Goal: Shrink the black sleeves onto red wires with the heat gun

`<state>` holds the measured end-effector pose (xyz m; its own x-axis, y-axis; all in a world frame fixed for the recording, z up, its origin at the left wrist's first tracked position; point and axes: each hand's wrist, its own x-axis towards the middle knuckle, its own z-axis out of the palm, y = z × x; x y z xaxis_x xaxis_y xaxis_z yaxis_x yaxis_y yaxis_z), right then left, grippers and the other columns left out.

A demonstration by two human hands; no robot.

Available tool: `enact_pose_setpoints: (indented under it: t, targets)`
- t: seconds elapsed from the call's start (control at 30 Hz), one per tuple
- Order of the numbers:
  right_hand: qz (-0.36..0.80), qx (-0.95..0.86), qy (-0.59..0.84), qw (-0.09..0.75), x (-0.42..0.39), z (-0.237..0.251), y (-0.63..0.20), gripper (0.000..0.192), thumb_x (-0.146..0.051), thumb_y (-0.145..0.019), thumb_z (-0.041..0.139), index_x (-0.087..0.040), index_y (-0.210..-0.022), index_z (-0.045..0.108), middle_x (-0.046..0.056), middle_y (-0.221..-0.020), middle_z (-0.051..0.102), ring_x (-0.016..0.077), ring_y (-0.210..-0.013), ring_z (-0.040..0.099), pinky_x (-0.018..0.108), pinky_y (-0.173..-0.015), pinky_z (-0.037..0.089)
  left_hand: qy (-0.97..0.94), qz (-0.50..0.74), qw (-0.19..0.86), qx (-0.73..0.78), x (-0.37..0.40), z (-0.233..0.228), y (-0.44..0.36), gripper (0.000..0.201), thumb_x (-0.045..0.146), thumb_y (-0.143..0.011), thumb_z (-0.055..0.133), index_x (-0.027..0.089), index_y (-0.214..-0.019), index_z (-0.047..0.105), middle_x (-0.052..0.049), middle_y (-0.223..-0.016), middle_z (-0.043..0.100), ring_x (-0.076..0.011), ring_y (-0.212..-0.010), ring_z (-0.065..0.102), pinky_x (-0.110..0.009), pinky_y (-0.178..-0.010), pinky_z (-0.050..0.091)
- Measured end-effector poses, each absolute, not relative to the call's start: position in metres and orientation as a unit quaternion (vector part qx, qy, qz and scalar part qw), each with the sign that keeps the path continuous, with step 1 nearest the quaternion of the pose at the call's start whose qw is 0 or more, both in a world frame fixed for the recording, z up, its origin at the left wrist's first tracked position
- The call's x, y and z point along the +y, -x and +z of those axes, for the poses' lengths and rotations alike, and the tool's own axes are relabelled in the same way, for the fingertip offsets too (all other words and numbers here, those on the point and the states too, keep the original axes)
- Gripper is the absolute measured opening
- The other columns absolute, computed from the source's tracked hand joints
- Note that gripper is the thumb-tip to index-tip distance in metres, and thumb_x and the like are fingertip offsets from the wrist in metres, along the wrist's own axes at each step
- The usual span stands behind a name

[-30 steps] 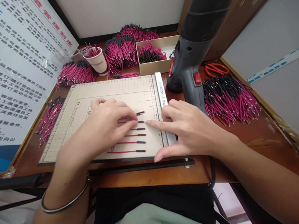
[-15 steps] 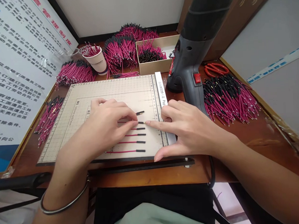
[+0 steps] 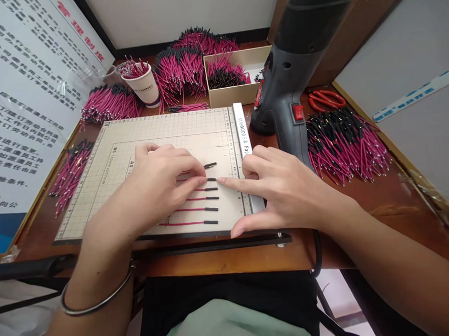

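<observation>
**Slight upward drift, hands unmoved on the wire**

Against the cutting mat (image 3: 151, 136), nothing about either hand has shifted. Only the view has tilted: the mat and everything around it sit a little higher in the picture than a second ago.

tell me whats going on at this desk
A person sits at a wooden desk lining up short pink wires on a gridded board. The left hand presses on one wire while the right hand's forefinger touches its black tip. Four more wires lie in a row below it. Heaps of pink wires and a grey heat gun surround the board.
</observation>
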<state>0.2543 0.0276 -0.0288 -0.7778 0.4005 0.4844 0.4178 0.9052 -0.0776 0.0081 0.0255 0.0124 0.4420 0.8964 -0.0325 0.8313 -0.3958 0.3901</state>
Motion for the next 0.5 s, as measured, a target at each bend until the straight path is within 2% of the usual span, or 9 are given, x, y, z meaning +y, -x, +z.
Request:
enact_pose_setpoints:
  t: [0.5]
  targets:
    - [-0.016,-0.945,0.217,0.244,0.0278,-0.0296,-0.2547,0.075,-0.079,-0.094,0.048,-0.014,-0.118,0.076,0.005,-0.079,0.052,0.0186,-0.079,0.038,0.032,-0.071,0.034,-0.834,0.093,0.172,0.516,0.0268,0.0106,-0.0068,0.026,0.039,-0.091,0.054,0.025,-0.08,0.073,-0.003,-0.089,0.077,-0.0263,-0.093,0.065,-0.057,-0.104,0.03]
